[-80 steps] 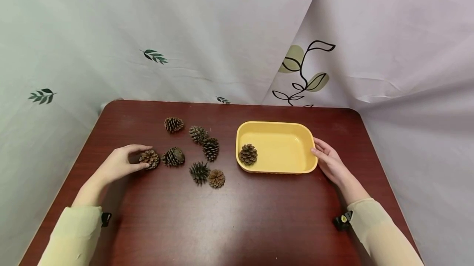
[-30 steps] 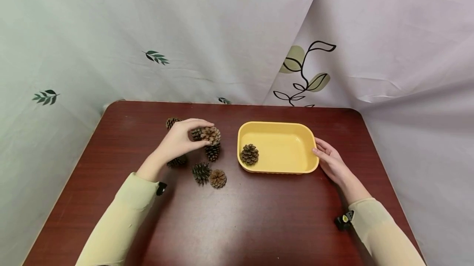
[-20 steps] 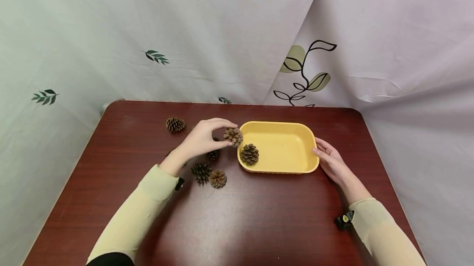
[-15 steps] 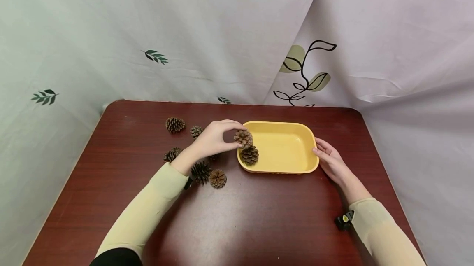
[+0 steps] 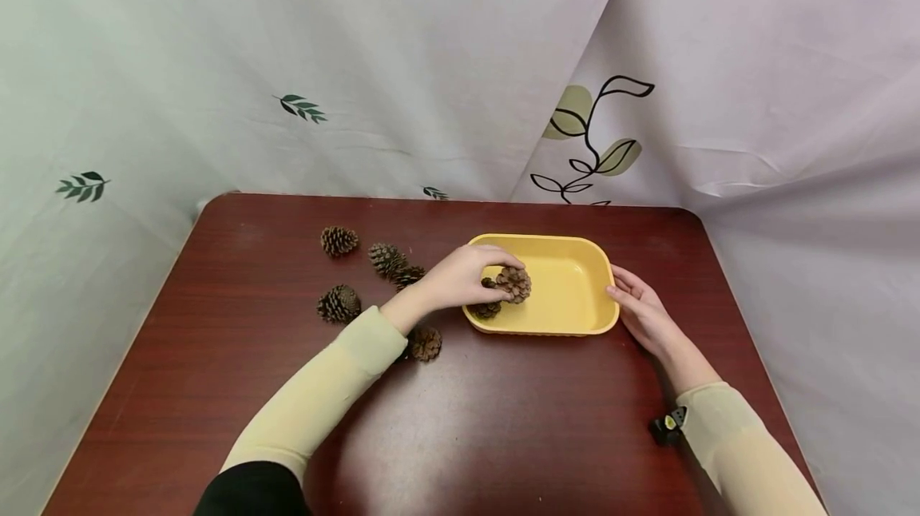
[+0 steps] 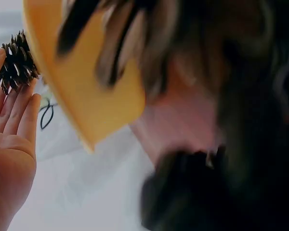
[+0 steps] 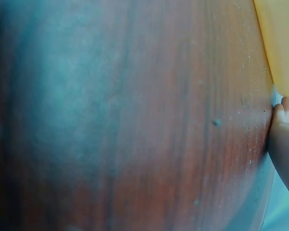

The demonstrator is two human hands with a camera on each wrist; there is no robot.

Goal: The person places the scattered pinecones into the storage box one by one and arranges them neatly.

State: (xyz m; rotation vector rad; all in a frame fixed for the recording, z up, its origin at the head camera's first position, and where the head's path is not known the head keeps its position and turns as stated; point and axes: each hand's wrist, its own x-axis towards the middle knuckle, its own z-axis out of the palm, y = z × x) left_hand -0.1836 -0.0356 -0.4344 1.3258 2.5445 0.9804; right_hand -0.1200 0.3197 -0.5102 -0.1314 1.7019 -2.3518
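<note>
My left hand [image 5: 463,276] holds a brown pine cone [image 5: 514,284] between thumb and fingers, over the left part of a yellow rectangular tub [image 5: 568,280]. Beneath that hand another pine cone [image 5: 486,310] lies in the tub, partly covered. In the left wrist view the held pine cone [image 6: 18,65] sits between the thumb and the fingers, and the tub wall [image 6: 82,86] shows beside it. At the tub's right end, my right hand [image 5: 642,315] grips the rim, thumb on top and fingers along the outside. The right wrist view catches only an edge of this hand [image 7: 286,130].
Left of the tub, several pine cones lie on the dark red table [image 5: 503,420]: one at the back [image 5: 339,241], one nearer [image 5: 339,304], two close together [image 5: 386,259], and one in front [image 5: 426,343]. The left forearm hides part of this group. A pale cloth [image 5: 431,61] hangs behind.
My left hand picked up the leftmost pine cone, carried it rightward above the others, and brought it over the tub. The right hand stays on the tub's right end.
</note>
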